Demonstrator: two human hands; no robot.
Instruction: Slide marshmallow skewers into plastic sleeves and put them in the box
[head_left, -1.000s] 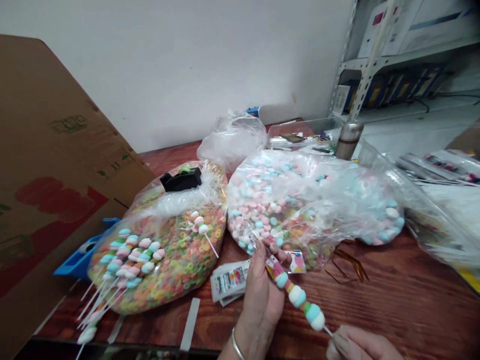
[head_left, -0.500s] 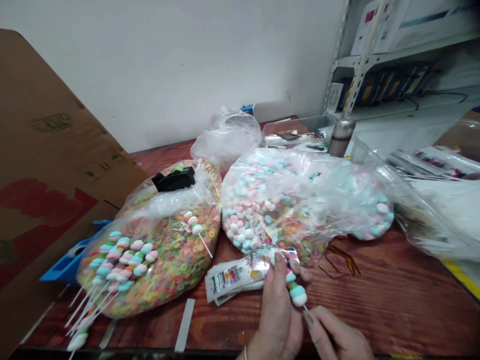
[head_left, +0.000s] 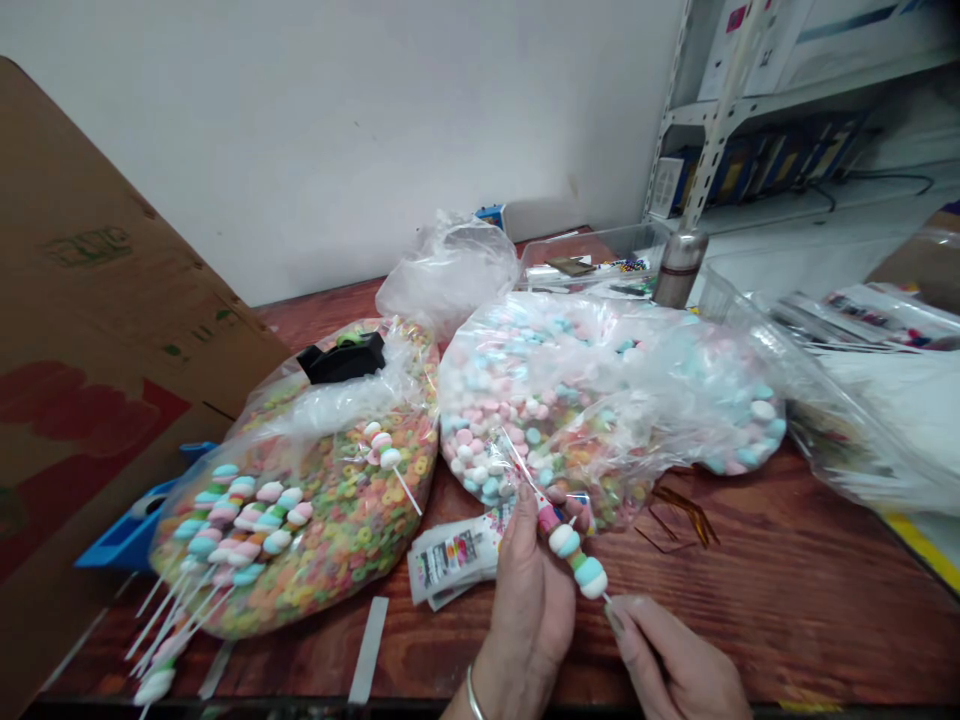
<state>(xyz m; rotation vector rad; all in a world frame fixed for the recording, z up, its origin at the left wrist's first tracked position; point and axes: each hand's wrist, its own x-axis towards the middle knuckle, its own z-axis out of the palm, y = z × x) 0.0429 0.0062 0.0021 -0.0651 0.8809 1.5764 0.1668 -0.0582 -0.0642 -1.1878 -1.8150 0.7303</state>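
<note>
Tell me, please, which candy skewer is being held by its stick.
The skewer running from the left hand to the right hand, which pinches its stick; the others lie untouched, most on the cereal bag.

I make out white and pale-blue bands on the candy skewer; orange, yellow, green cereal rings; black tape dispenser; red-brown, wood-grained table.
</note>
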